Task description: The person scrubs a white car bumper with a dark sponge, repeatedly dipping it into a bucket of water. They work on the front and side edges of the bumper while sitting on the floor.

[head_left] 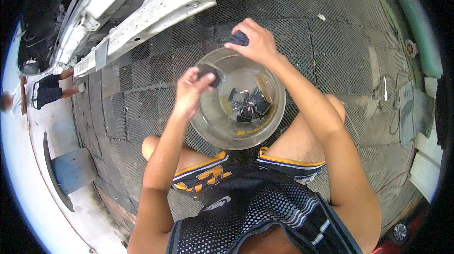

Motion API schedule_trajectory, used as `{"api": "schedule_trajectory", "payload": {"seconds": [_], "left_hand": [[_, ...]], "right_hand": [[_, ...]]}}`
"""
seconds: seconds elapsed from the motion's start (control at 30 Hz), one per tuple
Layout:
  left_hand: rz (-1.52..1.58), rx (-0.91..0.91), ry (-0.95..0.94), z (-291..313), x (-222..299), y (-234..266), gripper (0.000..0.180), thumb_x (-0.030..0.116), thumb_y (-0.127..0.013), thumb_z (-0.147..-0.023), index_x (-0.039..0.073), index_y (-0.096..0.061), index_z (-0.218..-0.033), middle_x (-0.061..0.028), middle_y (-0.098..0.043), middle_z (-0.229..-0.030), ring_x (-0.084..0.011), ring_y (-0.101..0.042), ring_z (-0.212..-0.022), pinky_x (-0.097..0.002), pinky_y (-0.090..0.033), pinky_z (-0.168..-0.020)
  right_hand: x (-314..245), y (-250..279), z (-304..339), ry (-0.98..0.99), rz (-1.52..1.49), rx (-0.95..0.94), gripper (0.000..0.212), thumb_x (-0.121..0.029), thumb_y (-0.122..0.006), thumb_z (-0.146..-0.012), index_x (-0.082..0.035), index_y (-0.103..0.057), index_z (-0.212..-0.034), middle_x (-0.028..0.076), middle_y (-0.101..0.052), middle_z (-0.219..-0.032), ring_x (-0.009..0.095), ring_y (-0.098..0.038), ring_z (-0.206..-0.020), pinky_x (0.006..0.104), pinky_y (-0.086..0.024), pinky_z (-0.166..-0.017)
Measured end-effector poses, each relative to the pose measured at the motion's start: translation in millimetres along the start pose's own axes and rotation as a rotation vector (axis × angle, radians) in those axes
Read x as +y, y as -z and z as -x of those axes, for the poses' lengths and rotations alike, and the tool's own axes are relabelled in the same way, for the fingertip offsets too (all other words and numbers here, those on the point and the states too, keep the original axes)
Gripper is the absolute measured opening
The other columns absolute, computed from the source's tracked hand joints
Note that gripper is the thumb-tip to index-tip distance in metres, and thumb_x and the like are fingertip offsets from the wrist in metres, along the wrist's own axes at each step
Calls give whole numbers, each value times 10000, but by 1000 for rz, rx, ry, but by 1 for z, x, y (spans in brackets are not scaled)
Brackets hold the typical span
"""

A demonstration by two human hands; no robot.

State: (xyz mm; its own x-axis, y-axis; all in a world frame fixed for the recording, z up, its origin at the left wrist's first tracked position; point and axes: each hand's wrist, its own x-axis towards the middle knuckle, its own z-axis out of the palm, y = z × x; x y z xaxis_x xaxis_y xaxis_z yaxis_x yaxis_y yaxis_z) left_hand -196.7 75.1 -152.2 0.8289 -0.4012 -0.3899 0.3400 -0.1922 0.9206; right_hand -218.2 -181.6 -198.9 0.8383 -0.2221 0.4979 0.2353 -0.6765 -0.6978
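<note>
A clear plastic bucket point(236, 133) sits on the dark grated floor point(331, 46) between the person's knees, with small dark parts point(248, 105) lying in its bottom. The left hand point(191, 88) pinches a dark flat piece point(211, 72) over the bucket's near-left rim. The right hand point(257, 41) is closed on another dark piece point(240, 38) above the far rim. A white car body panel point(142, 17) lies just beyond.

No packages, labels, signs or screens can be made out.

Bare forearms; a sleeveless black mesh jersey point(265, 211) with white-striped trim at six o'clock — dark shorts point(213, 178) edged in yellow.
</note>
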Motion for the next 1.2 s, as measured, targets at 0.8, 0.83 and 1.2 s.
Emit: {"api": "schedule_trajectory", "payload": {"seconds": [0.8,0.83,1.2], "left_hand": [[-542,-306,-312,-45,9,83,551,169,-782,-872,-17,-497,-1305,-199,-670,-1147,-280,-648,-1099,-420,-519,-921],[-576,-187,-252,-37,4,103,581,198,-781,-888,-28,-469,-1324,-194,-643,-1171,-266,-627,-1107,-410,-509,-944],[-297,-283,-252,-64,51,60,212,101,-595,-1002,2,-582,-1189,-91,-691,-960,-165,-668,-787,-335,-523,-585]], "right_hand": [[112,-159,106,-1176,-538,-956,559,-525,-738,-881,-129,-628,-1260,119,-661,-1145,294,-674,-940,476,-593,-772],[63,-154,76,-1225,-640,-1059,528,-537,-720,-902,-112,-644,-1204,98,-689,-1030,273,-686,-870,463,-620,-695],[-182,-78,-101,-88,-274,-118,277,-233,-761,-792,-68,-738,-1013,170,-740,-906,311,-733,-868,440,-575,-760]]}}
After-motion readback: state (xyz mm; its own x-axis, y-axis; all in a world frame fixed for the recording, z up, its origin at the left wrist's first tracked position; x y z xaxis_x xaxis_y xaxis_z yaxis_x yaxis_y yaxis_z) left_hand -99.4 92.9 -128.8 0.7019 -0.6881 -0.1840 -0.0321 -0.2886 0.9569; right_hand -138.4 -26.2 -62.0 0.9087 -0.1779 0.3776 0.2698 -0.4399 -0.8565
